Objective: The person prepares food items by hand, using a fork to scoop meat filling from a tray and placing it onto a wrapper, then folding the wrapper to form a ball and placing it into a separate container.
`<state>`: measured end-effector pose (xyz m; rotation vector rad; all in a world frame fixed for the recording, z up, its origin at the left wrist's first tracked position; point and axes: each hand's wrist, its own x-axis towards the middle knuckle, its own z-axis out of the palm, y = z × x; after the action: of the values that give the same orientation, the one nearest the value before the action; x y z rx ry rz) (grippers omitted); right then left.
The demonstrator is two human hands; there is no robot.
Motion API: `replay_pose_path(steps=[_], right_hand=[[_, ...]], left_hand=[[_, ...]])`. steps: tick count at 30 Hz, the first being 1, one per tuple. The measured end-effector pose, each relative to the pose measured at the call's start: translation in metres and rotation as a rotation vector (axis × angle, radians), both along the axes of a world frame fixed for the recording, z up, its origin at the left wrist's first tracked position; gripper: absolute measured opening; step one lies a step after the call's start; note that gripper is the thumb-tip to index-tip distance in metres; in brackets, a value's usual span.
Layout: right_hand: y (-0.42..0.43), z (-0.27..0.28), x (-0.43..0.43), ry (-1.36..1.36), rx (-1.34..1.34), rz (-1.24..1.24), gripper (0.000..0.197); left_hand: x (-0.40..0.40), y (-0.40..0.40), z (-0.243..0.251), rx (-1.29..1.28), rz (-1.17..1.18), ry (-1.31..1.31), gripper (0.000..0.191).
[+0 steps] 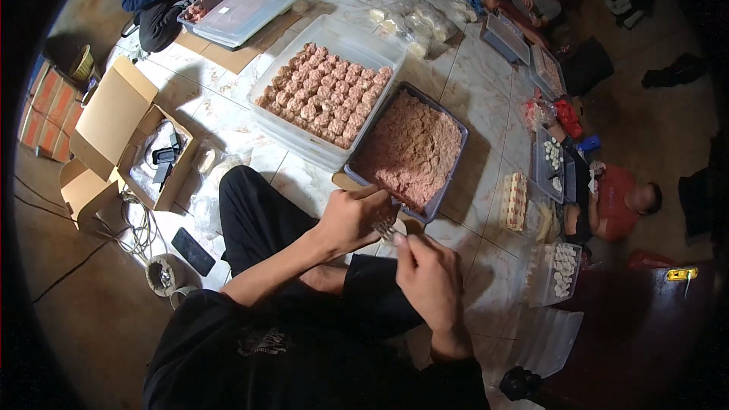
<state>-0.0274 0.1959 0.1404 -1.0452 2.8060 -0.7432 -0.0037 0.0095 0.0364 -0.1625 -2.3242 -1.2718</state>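
Note:
My right hand (430, 276) grips a metal fork (385, 229) by its handle. The fork's tines reach up against my left hand (354, 219), whose fingers are curled; whatever may be inside them is hidden. A pale round thing (398, 229) shows partly behind the fork and my hands. Just beyond my hands lies a blue-grey tub (462, 151) filled with pinkish minced meat (418, 148). To its left stands a large clear plastic bin (364, 37) holding rows of small meat-filled dumplings (324, 97).
An open cardboard box (162, 193) with electronics, a phone (193, 251), tangled cables (134, 233) and a round pot (163, 275) lie at my left. Plastic bags (418, 20) sit beyond the bin. Several people work around other tubs (245, 14) on the tiled floor (484, 91).

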Motion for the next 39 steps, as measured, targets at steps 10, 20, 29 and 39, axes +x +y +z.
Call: replay_pose_path(steps=[10, 20, 29, 39], right_hand=[[-0.001, 0.017, 0.0, -0.011, -0.12, -0.057, 0.025], [-0.008, 0.005, -0.027, 0.141, -0.129, -0.127, 0.023], [0.036, -0.137, -0.068, 0.001, 0.038, -0.27, 0.02], [0.008, -0.017, -0.006, -0.238, -0.113, 0.03, 0.022]], left_hand=[[-0.001, -0.006, -0.002, -0.006, 0.051, -0.109, 0.017], [0.003, -0.022, -0.027, 0.202, 0.121, -0.384, 0.035], [0.004, -0.015, -0.034, 0.933, 0.068, -0.135, 0.028], [0.004, 0.004, -0.021, 0.447, 0.162, -0.306, 0.021]])
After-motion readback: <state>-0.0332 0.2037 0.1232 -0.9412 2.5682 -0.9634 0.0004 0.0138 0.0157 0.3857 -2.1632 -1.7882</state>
